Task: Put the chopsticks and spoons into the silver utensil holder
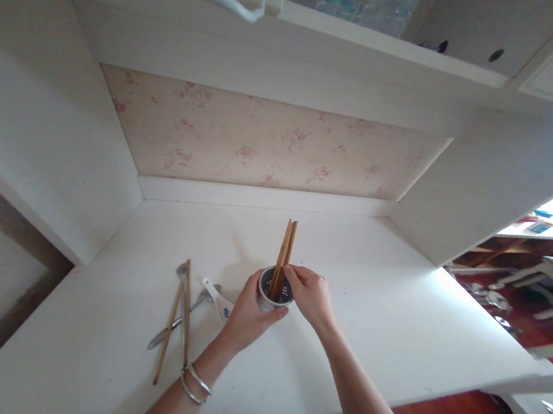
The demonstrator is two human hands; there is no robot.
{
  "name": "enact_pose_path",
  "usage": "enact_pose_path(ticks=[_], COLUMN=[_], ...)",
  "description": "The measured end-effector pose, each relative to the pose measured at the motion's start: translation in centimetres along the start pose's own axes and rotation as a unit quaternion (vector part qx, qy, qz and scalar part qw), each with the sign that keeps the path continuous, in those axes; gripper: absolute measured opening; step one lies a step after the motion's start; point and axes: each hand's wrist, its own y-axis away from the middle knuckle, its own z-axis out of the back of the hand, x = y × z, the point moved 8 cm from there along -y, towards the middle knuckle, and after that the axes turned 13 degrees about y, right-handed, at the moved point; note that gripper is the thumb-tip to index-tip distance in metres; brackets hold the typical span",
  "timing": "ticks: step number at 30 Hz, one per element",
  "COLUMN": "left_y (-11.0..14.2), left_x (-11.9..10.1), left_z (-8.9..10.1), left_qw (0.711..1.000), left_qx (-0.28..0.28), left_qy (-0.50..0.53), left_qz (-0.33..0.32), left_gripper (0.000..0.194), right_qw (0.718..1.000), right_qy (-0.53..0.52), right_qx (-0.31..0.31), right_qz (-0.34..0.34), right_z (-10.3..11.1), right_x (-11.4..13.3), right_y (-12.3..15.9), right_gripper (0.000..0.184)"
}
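Bare forearms [364, 392] reach up from the lower edge, two silvery bangles [190, 395] circling the left wrist. Over the white tabletop [370, 299], the left hand [250, 318] grasps a round metal cup [270, 306], fingers wrapped around its left side and thumb laid along the near side, below the rim. The cup's mouth faces up toward the camera, showing small holes inside.

A slim bundle of chopsticks [283, 255] stands in the cup, lower ends inside and upper ends clear of the rim. Its long axis is close to upright in the view, the tops pointing away from the person and leaning slightly right; the sticks fan a little, and their exact number is hard to tell. The right hand [313, 299] pinches the bundle between thumb and forefinger just above the rim, its other fingers curled in.

Left of the cup, two loose chopsticks [169, 331] lie on the tabletop, nearly meeting at their far ends and spreading toward the person. Near those far ends is the bowl of a metal spoon [182, 268]. Another metal utensil [159, 338] lies slantwise, crossing the loose pair. Just beside the left hand, a white spoon [217, 299] points its handle away and leftward, its other end partly hidden.
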Motion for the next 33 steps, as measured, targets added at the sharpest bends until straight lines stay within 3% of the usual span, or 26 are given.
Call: enact_pose_path(ticks=[6,10,17,22,27,30,33], left_y=[-0.1,0.0,0.1,0.1,0.5,1.6,3.3], left_x=[0.1,0.0,-0.7,-1.0,-1.5,-2.3,-3.4], left_z=[0.1,0.2,-0.1,-0.5,-0.9,0.5,4.1], left_qw=[1.0,1.0,1.0,1.0,0.997,0.983,0.961], left_qx=[-0.002,-0.007,-0.005,0.005,0.026,-0.013,-0.062], left_qy=[0.002,-0.007,-0.011,-0.019,-0.067,-0.177,-0.27], left_qz=[0.0,0.002,-0.002,-0.005,-0.037,-0.04,0.016], left_gripper=[0.068,0.069,0.066,0.065,0.062,0.067,0.057], right_qw=[0.999,0.99,0.941,0.886,0.883,0.884,0.884], right_qy=[-0.043,-0.133,-0.329,-0.442,-0.445,-0.442,-0.44], right_qx=[0.004,0.008,0.067,0.138,0.146,0.149,0.154], right_qz=[-0.019,-0.043,-0.049,0.011,0.042,0.04,0.026], right_z=[-0.4,-0.9,-4.1,-6.1,-6.6,-6.7,-6.8], right_x=[-0.6,-1.6,-3.5,-2.9,-2.5,-2.3,-2.5], right_y=[0.0,0.2,1.6,3.2,3.5,3.4,3.5], right_gripper=[0.03,0.035,0.045,0.072,0.079,0.076,0.075])
